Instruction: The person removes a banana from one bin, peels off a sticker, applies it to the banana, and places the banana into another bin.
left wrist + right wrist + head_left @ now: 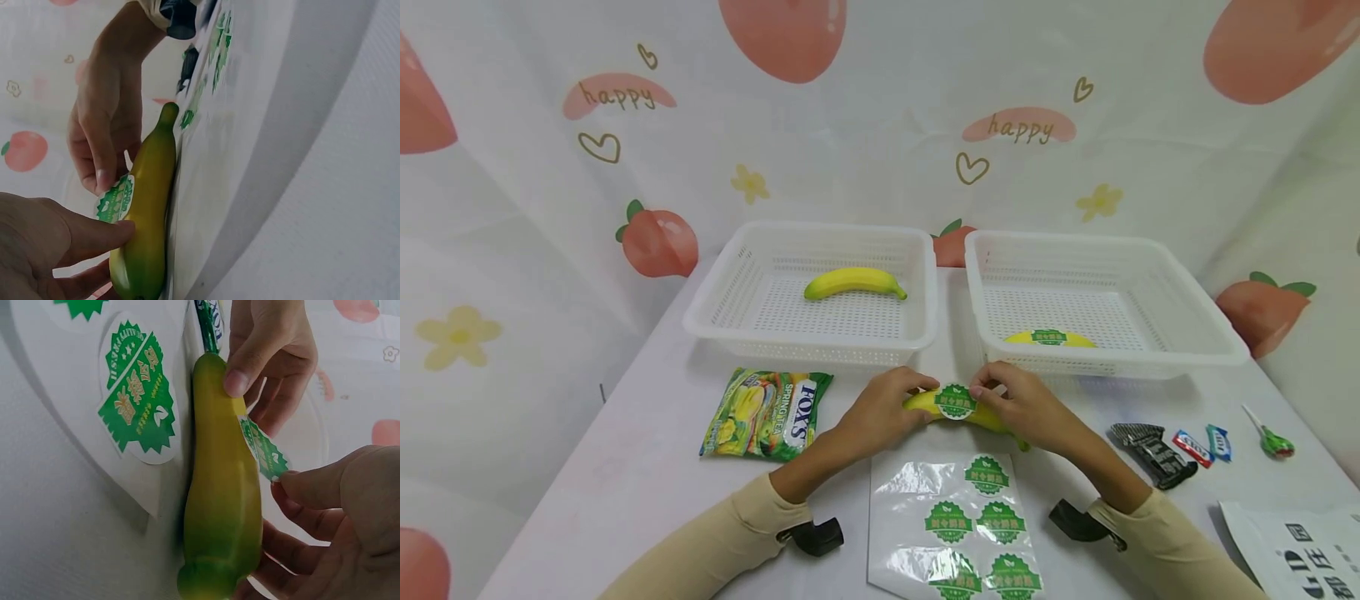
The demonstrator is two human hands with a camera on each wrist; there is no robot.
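A yellow-green banana (992,419) lies on the table between the two hands. My left hand (886,408) holds its left end, the thumb on the near side and the fingers behind. On the banana's upper side is a round green-and-white sticker (956,402), partly against the peel. In the right wrist view the sticker's outer edge (272,456) stands away from the peel. My right hand (1022,404) pinches that edge between thumb and index finger, while its other fingers sit behind the banana. A sheet of green stickers (910,517) lies just in front.
Behind are two white baskets: the left basket (820,343) holds a plain banana (853,282), the right basket (1150,364) a stickered banana (1082,340). A candy bag (766,414) lies left; wrapped candies (1153,454), a lollipop (1276,442) and a white printed packet (1300,550) lie right.
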